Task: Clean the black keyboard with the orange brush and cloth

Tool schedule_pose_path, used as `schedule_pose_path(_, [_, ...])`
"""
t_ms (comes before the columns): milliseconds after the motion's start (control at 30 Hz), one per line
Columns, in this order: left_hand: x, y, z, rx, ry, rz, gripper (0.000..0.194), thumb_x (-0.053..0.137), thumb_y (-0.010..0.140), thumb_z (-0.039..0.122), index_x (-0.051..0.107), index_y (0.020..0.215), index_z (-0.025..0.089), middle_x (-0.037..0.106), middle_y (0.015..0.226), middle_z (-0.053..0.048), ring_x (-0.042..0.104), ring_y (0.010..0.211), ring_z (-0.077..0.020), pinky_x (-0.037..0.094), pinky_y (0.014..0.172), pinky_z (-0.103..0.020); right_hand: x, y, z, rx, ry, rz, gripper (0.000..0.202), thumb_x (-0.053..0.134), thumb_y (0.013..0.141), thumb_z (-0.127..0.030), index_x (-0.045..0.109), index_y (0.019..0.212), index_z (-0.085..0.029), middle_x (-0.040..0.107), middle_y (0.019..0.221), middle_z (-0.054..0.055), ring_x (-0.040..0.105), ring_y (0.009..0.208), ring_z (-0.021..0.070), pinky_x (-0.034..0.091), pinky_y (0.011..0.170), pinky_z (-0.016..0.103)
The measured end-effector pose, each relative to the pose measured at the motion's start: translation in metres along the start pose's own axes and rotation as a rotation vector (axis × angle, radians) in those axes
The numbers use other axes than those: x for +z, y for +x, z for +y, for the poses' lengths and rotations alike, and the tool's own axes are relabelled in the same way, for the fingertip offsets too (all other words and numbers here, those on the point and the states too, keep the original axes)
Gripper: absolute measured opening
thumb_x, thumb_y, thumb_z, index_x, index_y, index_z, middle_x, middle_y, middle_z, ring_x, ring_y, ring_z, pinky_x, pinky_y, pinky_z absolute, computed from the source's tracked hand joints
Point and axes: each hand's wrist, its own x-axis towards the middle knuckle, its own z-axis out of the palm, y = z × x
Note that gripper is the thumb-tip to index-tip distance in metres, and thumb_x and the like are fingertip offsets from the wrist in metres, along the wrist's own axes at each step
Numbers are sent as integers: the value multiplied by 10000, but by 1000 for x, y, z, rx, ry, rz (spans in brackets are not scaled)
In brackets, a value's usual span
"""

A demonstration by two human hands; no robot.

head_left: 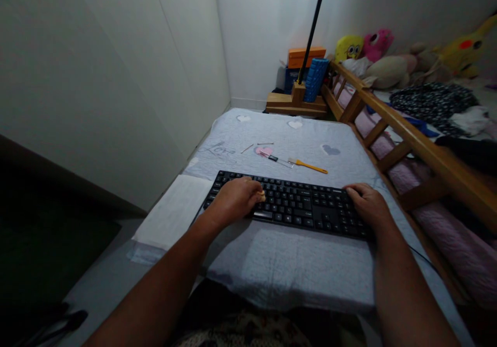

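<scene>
A black keyboard [287, 202] lies flat on the cloth-covered table in front of me. My left hand [237, 198] rests over its left part, fingers bent together round a small pale-orange piece [262, 196] pressed to the keys; most of that piece is hidden. At the other end, my right hand [368, 202] grips the keyboard's right edge, thumb on top and the other fingers mostly out of sight. Beyond the keyboard lie a brush with a yellow handle [310, 167], a wire keycap puller [274, 158] and two cotton swabs [265, 143].
A folded white cloth [173, 207] lies on the table's left side. Along the right runs a wooden bed rail [423, 140], with plush toys [392, 70] behind it. A white cupboard [155, 77] stands left; a black pole [315, 20] on a wooden base rises beyond the table.
</scene>
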Motion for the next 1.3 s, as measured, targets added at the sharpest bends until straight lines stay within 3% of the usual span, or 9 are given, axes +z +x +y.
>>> schedule_pose_path(233, [7, 37, 3, -54, 63, 96, 256, 545, 969, 338, 738, 1054, 192, 710, 1045, -79, 654, 946, -203, 463, 822, -297, 1, 0, 0, -6, 15, 27, 277, 502, 806, -384, 727, 770, -227, 748, 921, 79, 664, 920, 244, 492, 909, 358])
schedule_pose_path(400, [20, 44, 5, -62, 96, 83, 280, 538, 974, 358, 739, 1057, 182, 706, 1045, -83, 660, 954, -214, 470, 831, -303, 1, -1, 1, -2, 8, 12, 307, 489, 818, -404, 729, 806, -214, 744, 937, 89, 665, 949, 249, 487, 925, 365])
schedule_pose_path(933, [25, 10, 16, -38, 78, 1, 266, 536, 979, 341, 748, 997, 181, 707, 1011, -92, 672, 905, -216, 487, 799, -310, 0, 0, 0, 7, -21, 3, 310, 480, 814, -399, 728, 795, -214, 743, 948, 99, 662, 960, 260, 476, 930, 377])
schedule_pose_path(1300, [35, -13, 15, 19, 38, 4, 271, 511, 988, 331, 749, 965, 204, 682, 950, -66, 646, 879, -195, 479, 790, -304, 3, -1, 4, -12, 0, 8, 319, 479, 831, -404, 729, 811, -206, 740, 961, 97, 665, 967, 251, 475, 935, 366])
